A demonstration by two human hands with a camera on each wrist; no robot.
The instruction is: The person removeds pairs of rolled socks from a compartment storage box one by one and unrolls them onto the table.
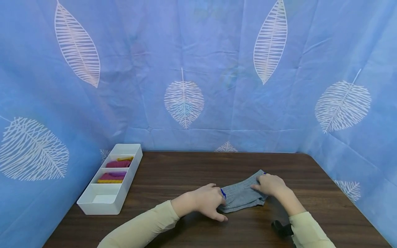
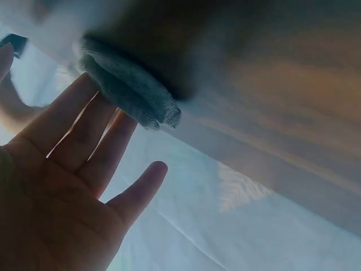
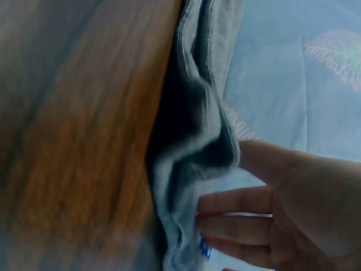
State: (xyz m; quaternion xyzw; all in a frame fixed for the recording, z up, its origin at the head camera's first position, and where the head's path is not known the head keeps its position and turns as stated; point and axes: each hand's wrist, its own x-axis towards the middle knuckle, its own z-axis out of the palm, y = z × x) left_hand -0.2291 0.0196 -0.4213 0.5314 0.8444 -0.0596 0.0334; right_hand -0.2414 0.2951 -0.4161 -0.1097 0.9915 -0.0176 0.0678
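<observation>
A grey ribbed sock (image 1: 242, 196), with small blue patches near its ends, lies on the brown table (image 1: 186, 168). My left hand (image 1: 208, 201) touches its left end, the fingers straight and the thumb apart. In the left wrist view the fingertips of the left hand (image 2: 73, 164) meet the layered end of the sock (image 2: 132, 87). My right hand (image 1: 271, 185) rests on its far right part. In the right wrist view the right hand (image 3: 282, 203) has nearly straight fingers against the sock (image 3: 186, 197), thumb beside a raised, wavy fold.
On the left of the table stands a white divided box (image 1: 128, 187). Two of its compartments hold folded maroon, yellow and purple cloth (image 1: 113, 176). A black device (image 1: 281, 229) sits at the right wrist. Blue leaf-patterned curtain (image 1: 211, 103) encloses the table's back and sides.
</observation>
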